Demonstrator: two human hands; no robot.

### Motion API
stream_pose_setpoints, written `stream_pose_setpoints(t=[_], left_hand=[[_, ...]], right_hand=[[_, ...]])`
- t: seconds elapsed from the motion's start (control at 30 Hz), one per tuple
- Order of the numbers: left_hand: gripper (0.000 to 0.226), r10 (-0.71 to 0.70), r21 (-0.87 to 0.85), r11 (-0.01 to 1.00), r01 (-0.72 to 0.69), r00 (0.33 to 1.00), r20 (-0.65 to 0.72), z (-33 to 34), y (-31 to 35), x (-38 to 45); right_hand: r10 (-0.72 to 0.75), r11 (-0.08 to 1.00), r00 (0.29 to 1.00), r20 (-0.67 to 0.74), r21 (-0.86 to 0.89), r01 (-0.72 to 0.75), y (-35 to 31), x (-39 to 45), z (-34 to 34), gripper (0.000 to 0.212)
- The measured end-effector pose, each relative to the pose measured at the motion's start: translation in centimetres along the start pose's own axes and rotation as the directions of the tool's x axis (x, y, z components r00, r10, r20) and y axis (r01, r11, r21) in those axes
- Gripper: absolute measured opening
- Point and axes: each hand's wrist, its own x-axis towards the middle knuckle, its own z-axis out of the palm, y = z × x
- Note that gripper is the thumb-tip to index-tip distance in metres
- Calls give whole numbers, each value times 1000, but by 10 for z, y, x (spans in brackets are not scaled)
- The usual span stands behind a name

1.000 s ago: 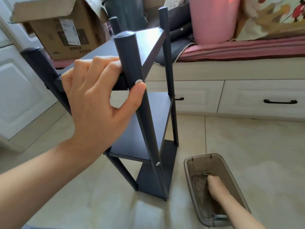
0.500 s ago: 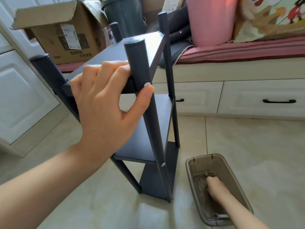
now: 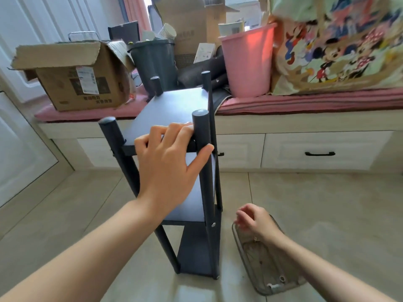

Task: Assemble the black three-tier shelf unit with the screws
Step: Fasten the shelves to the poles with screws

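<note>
The black three-tier shelf unit stands upright on the tiled floor in the centre. My left hand grips the front edge of its top shelf, with the thumb against the front right post. A silver screw head shows low on that post. My right hand hovers just above the far end of the clear grey tray, to the right of the shelf. Its fingers are curled together and blurred, and I cannot see whether they pinch anything. A few small metal parts lie in the tray.
Behind the shelf is a window bench with a pink cushion and white drawers. On it stand a cardboard box, a dark bin, a pink bucket and a cartoon-printed bag. A white door is at left.
My right hand has come up out of the tray and now hovers above its far end. The view has tilted up, and the shelf now stands more upright in my left hand.
</note>
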Motion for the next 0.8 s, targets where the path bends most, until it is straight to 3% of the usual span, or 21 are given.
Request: stream_pose_setpoints(t=[0.1, 0.2, 0.5, 0.8], left_hand=[[50, -20, -1, 1000, 21, 998, 64, -4, 1, 1], [52, -50, 13, 999, 49, 990, 130, -9, 4, 1], [45, -89, -47, 994, 100, 976, 198, -25, -8, 6], [50, -158, -69, 982, 174, 968, 193, -41, -75, 8]], right_hand=[[-39, 937, 998, -59, 344, 56, -66, -5, 2, 19], [-87, 863, 992, -89, 491, 120, -116, -11, 15, 25], [-57, 902, 994, -89, 421, 90, -159, -11, 44, 46], [-103, 930, 994, -29, 351, 106, -197, 3, 81, 31]])
